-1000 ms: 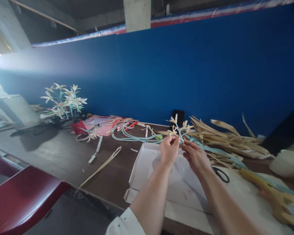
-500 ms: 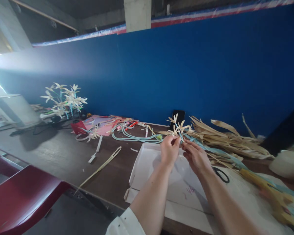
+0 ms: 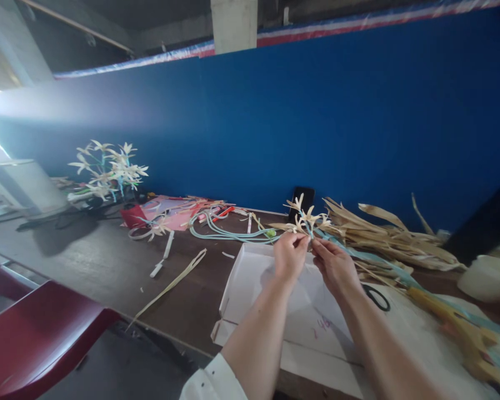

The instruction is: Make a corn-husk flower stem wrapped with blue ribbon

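A small spray of cream artificial flowers (image 3: 308, 218) with pale blue stems stands upright between my two hands. My left hand (image 3: 290, 253) pinches its stem just below the blossoms. From the other side, my right hand (image 3: 334, 264) closes thumb and fingertips on the same stem, almost touching the left fingertips. Both hands are over an open white cardboard box (image 3: 254, 286) with reddish handwriting on it. The stem's lower end is hidden by my fingers.
Dried husks (image 3: 383, 239) lie to the right, near a yellow glue gun (image 3: 458, 328) and black-handled scissors (image 3: 377, 298). Pale blue cords (image 3: 233, 236) are coiled behind the box. Farther left stand a larger flower arrangement (image 3: 112, 169) and a red chair (image 3: 45, 339).
The flower spray has turned slightly and its blossoms sit a little differently. My right fingertips have drawn in closer to the stem and my left fingers.
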The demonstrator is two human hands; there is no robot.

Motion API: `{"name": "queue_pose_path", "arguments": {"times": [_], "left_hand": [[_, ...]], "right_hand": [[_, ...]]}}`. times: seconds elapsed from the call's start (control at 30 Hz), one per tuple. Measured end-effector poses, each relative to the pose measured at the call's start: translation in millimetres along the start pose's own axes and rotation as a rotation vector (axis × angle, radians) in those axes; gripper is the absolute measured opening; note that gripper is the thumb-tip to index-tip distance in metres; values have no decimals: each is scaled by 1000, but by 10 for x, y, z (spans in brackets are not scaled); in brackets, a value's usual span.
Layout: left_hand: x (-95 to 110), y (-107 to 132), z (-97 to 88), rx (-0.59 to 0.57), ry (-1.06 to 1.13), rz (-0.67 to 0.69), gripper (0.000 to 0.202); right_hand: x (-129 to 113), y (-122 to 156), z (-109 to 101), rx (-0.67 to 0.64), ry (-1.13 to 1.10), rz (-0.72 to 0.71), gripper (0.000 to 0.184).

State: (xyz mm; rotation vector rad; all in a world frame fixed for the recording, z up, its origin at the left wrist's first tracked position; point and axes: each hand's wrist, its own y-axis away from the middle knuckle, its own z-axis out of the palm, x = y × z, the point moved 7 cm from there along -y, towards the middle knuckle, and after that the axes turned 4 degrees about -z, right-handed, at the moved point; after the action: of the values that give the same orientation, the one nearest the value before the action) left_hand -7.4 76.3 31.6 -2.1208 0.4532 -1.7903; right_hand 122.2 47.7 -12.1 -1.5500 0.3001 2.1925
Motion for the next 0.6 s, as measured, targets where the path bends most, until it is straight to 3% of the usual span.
{"name": "queue_pose_path", "arguments": {"times": [0.6], "left_hand": [[-14,-5,33,-42,0,-37,13]], "right_hand": [[-8,-32,-9,-18,6,-51,31]]}}
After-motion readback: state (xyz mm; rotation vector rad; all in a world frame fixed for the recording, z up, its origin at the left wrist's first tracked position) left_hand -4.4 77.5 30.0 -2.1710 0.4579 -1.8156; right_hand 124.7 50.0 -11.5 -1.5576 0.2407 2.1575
